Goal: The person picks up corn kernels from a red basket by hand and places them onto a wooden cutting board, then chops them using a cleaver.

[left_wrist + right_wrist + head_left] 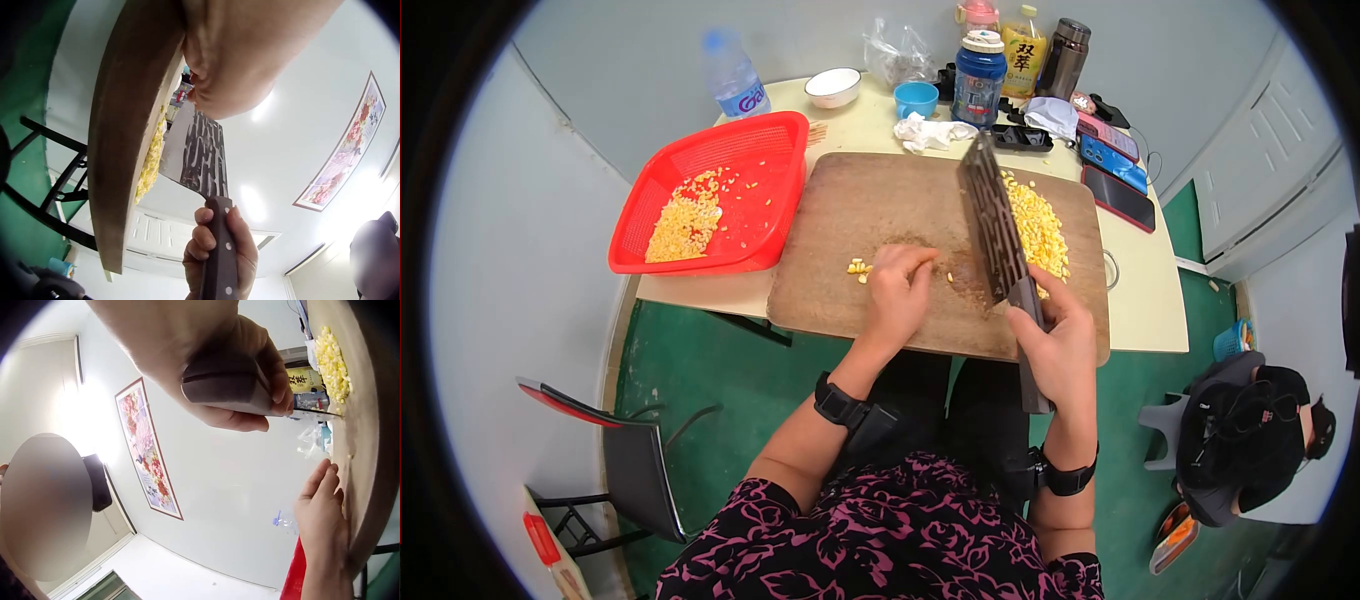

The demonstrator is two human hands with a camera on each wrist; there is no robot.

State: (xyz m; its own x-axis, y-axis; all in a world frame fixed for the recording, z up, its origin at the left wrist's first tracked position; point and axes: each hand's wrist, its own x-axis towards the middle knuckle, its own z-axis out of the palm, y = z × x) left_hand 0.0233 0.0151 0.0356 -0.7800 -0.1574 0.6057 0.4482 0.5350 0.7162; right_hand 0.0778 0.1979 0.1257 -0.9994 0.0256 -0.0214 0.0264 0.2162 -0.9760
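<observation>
In the head view, my right hand (1062, 345) grips the dark handle of a cleaver (992, 225), its broad blade upright over the wooden cutting board (850, 200). The right wrist view shows the fingers wrapped round that handle. A pile of yellow corn kernels (1040, 232) lies just right of the blade. My left hand (898, 292) is low over the middle of the board, left of the blade, with fingers loosely bent and nothing visible in them. Several loose kernels (859, 268) lie beside it, and a single kernel (950, 278) sits between hand and blade.
A red plastic basket (788, 185) with chopped corn (683, 228) stands left of the board. Behind are a white bowl (833, 88), a blue cup (916, 98), a blue jar (980, 80) and bottles. Phones (1118, 198) line the right side. A person (1250, 440) sits at right.
</observation>
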